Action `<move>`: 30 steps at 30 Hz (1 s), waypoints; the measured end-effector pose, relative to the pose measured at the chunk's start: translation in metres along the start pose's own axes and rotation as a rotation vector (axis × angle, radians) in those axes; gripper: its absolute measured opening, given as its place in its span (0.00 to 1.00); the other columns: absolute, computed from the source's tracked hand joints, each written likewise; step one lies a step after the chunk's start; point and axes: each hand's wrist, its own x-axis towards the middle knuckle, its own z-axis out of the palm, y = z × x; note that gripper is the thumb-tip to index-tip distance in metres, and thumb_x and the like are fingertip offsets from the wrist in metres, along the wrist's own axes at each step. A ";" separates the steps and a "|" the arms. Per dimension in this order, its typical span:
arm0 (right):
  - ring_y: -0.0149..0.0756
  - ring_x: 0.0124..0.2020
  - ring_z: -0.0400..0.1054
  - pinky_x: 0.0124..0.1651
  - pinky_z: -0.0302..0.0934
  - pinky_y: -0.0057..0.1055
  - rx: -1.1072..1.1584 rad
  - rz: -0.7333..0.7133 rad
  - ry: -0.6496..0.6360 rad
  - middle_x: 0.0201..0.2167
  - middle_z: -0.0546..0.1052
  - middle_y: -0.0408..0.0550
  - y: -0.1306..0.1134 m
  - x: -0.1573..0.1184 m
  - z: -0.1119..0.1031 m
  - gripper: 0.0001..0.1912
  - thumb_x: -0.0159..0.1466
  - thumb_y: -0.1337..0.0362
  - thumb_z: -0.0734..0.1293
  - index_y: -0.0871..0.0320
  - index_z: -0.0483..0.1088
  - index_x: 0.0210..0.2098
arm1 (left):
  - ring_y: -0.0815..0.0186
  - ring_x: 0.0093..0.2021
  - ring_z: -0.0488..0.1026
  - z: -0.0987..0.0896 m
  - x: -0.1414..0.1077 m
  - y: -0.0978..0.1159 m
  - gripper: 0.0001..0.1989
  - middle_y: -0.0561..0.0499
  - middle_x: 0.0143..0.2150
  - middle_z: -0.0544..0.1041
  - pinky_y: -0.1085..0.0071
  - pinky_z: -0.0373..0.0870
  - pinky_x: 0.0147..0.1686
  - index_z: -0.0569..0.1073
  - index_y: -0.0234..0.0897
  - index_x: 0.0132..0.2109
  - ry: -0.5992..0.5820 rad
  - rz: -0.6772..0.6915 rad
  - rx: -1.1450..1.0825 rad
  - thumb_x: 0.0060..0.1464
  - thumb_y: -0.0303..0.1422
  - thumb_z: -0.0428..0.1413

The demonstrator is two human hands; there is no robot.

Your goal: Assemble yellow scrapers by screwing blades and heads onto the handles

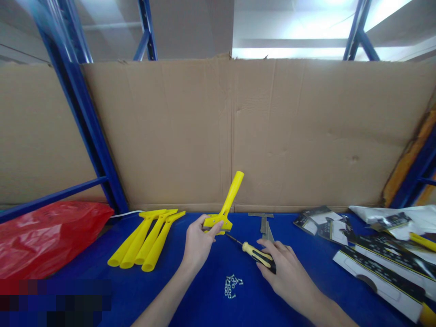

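My left hand [200, 243] pinches a yellow plastic scraper [230, 198] by its wide head, with the tubular handle pointing up and to the right. Small screws show on the head's face. In my right hand [289, 277] is a screwdriver [256, 254] with a cream and black handle; its shaft points left, and the tip is close to the scraper's lower edge. Flat metal blades [264, 225] lie on the blue surface just beyond my right fingers. Between my forearms is a small pile of loose screws and nuts [230, 286].
Several yellow scraper handles [150, 240] lie side by side at left, near a red plastic bag [57, 236]. Black-and-white packaging cards [381, 277] are spread at right. A cardboard panel [190, 136] stands behind the blue table surface [190, 299], between blue rack posts [85, 131].
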 end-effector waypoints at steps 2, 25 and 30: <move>0.45 0.41 0.71 0.44 0.61 0.42 -0.020 -0.039 0.008 0.42 0.78 0.51 -0.001 0.000 0.000 0.16 0.56 0.70 0.64 0.54 0.69 0.43 | 0.64 0.25 0.74 -0.001 0.000 0.001 0.15 0.48 0.26 0.78 0.75 0.68 0.19 0.72 0.33 0.31 0.028 0.041 -0.022 0.44 0.42 0.60; 0.40 0.33 0.73 0.36 0.67 0.36 -0.233 -0.379 0.251 0.34 0.78 0.53 -0.003 0.002 -0.019 0.18 0.65 0.66 0.57 0.59 0.66 0.53 | 0.70 0.15 0.67 0.014 -0.022 0.028 0.21 0.55 0.24 0.73 0.77 0.61 0.09 0.61 0.38 0.39 -0.226 -0.027 -0.299 0.49 0.51 0.53; 0.37 0.29 0.74 0.30 0.69 0.31 -0.187 -0.332 0.302 0.33 0.76 0.51 0.005 0.005 -0.021 0.20 0.67 0.65 0.53 0.61 0.61 0.57 | 0.63 0.26 0.75 -0.001 -0.005 0.020 0.23 0.50 0.29 0.75 0.72 0.69 0.18 0.65 0.36 0.39 -0.072 -0.010 -0.151 0.48 0.52 0.52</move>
